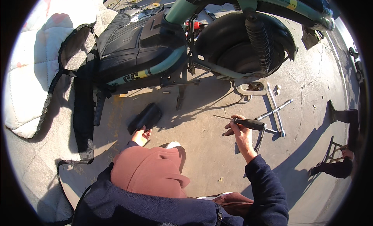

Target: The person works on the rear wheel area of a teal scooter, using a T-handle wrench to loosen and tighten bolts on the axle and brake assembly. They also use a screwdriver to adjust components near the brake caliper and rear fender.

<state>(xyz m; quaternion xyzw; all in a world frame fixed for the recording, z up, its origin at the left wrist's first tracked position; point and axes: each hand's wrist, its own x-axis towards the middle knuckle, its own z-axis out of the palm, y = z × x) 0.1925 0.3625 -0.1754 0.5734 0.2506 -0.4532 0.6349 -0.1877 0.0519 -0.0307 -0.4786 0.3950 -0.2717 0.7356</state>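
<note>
Navy jacket (155,208) looming, I'm gripping a tool (254,125) in right fingers (234,127) (left fingers (146,132) pinching black casing (148,115)) above sunlit concrete (213,160).

Outdoors. Ground (217,160) bare, greyish-tan, hard-surfaced, gritty. Thin crack (301,117) wanders down right side. Faded yellow marks (113,115) on left part of ground. Small yellowish scrap (220,180) near lower middle, pebble (314,106) at right. Pale line (339,57) curves along right edge, darker ground beyond. Low stool (332,149) at far right, person (347,116) in dark trousers beside it. Strong sunlight, crisp dark shadows slanting toward lower left; sunlit ground pale, shaded patches much darker.
</note>
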